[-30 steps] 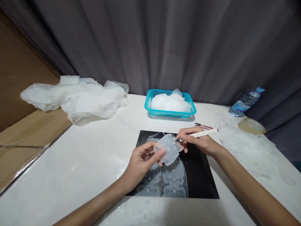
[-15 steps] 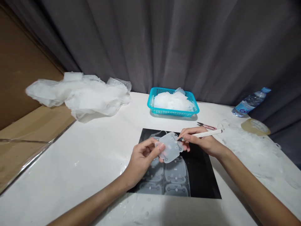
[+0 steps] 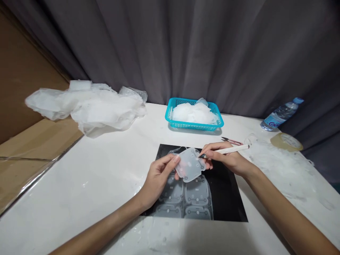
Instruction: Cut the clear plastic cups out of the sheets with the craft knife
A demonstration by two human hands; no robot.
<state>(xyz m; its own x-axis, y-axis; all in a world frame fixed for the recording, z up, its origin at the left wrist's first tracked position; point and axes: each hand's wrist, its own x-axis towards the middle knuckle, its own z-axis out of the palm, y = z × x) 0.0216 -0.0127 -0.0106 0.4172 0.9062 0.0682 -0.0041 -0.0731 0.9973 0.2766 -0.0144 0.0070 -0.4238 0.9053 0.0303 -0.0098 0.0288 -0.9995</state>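
My left hand pinches the left edge of a thin translucent piece with a wavy outline, small slots and dots. Between the fingers of my right hand is a white pen-like tool, its dark tip at the piece's upper right part. Some right fingers are behind the piece's right edge. Below both hands lies a black sheet, and on it a translucent panel with several similar rounded shapes.
A blue basket holds white translucent pieces. A plastic heap lies back left. To the right are small scissors, a bottle, a tape roll and scattered clear scraps. Cardboard borders the left.
The view has shifted slightly. My left thumb has moved up along the piece's left edge, and the piece is turned a little. The tool stays near its upper right part.
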